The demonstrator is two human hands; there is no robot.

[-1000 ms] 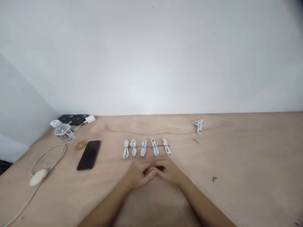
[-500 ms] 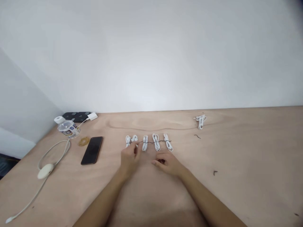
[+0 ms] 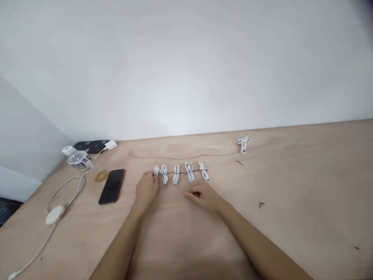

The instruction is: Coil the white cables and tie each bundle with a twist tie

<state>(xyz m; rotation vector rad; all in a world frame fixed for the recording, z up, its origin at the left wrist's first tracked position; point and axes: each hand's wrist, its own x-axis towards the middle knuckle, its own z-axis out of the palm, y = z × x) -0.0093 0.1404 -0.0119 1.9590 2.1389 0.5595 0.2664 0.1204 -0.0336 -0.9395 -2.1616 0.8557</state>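
Observation:
Several coiled white cables lie in a row on the wooden table, each bound with a dark twist tie. My left hand [image 3: 146, 190] is at the leftmost cable [image 3: 156, 170], its fingertips closed around the lower part and hiding some of it. Just right of that is the second cable [image 3: 164, 174], then the middle cable [image 3: 176, 174]. My right hand [image 3: 205, 195] rests on the table below the fourth cable [image 3: 189, 172] and the rightmost cable [image 3: 204, 172]. Its fingers are loosely curled, with the thumb apart and nothing visible between them.
Farther back at right lies another white cable [image 3: 243, 145], with loose dark twist ties [image 3: 239, 162] nearer. At left are a phone [image 3: 112, 186], a tape roll [image 3: 101, 176], a bottle [image 3: 80, 159], black flat boxes [image 3: 99, 146] and a white cord with a round switch [image 3: 55, 214]. A wall [image 3: 186, 70] closes the back.
My left hand has moved left from the second cable to the leftmost one, leaving the second in full view. My right hand stays in about the same place. The view has shifted slightly.

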